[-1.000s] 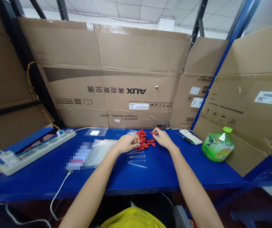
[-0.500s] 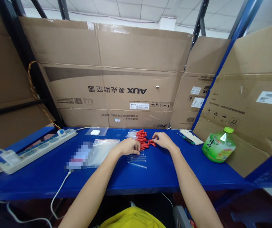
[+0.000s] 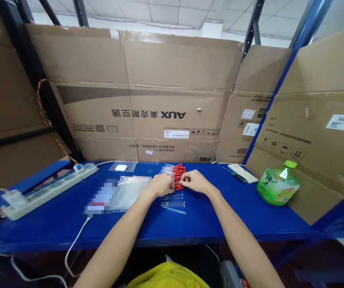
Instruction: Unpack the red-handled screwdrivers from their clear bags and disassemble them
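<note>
My left hand (image 3: pixel 162 185) is closed in a pinch at the near left edge of a row of droppers with clear glass tubes and red rubber bulbs (image 3: pixel 179 169). Whatever its fingers hold is hidden. Coming from the right, my right hand (image 3: pixel 195 181) pinches at a red rubber bulb, its fingertips almost meeting those of the left. The hands cover part of the red bulbs. Several bare glass tubes (image 3: pixel 173 204) lie just in front of my left hand, the nearest one slanted.
Clear plastic bags (image 3: pixel 129 193) and a blurred-out phone (image 3: pixel 101 198) lie left, near a power strip (image 3: pixel 53 188) and a white case (image 3: pixel 121 168). To the right are a screwdriver (image 3: pixel 238 177), a white flat object (image 3: pixel 244 173) and a green bottle (image 3: pixel 278 185). Cardboard (image 3: pixel 159 60) walls the blue table (image 3: pixel 208 224).
My right hand has moved left from the loose red bulbs to my left hand's fingertips. My left hand has shifted only slightly.
</note>
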